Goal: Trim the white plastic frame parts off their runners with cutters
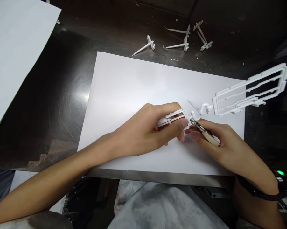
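Observation:
My left hand (149, 128) grips one end of a white plastic moulded frame (249, 90) that stretches away to the right over the edge of a white sheet of paper (124, 86). My right hand (221, 143) holds a small cutting tool (204, 131) with a pale handle. Its metal tip touches the frame's thin connecting piece just right of my left thumb. Both hands rest low over the paper.
Several cut-off white plastic pieces (185, 39) lie on the dark metal table (57, 95) beyond the paper. Another white sheet (12, 51) covers the table's far left. A black band circles my right wrist (258, 190).

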A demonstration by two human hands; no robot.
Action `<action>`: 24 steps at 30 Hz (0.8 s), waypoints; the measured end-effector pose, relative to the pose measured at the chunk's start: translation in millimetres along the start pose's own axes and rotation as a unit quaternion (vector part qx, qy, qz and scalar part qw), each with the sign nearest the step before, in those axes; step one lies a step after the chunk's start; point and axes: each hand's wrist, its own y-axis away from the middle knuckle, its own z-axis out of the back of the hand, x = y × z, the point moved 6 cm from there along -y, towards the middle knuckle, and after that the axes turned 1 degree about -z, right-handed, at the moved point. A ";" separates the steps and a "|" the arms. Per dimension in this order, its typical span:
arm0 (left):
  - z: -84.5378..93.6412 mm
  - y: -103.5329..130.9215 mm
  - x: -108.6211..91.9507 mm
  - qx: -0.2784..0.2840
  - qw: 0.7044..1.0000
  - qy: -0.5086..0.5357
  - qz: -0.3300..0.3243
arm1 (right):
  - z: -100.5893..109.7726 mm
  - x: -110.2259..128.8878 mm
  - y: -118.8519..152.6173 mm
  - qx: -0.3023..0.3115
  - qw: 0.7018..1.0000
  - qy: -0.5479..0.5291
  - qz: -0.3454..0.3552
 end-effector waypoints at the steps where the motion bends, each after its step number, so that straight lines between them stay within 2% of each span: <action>1: -0.1 0.1 -0.2 0.001 1.000 0.000 0.000 | -0.1 0.0 0.2 0.003 1.000 0.000 0.000; 15: -2.0 0.2 4.1 0.006 0.999 0.002 0.032 | -3.5 -1.5 2.9 0.039 0.999 0.000 -0.018; 20: -2.4 1.2 6.7 0.022 0.998 0.033 0.055 | -2.7 -3.7 7.2 0.008 0.999 0.030 -0.019; 24: -0.7 1.1 7.4 0.026 0.998 0.013 0.051 | -8.7 0.9 3.3 0.021 0.999 0.033 -0.021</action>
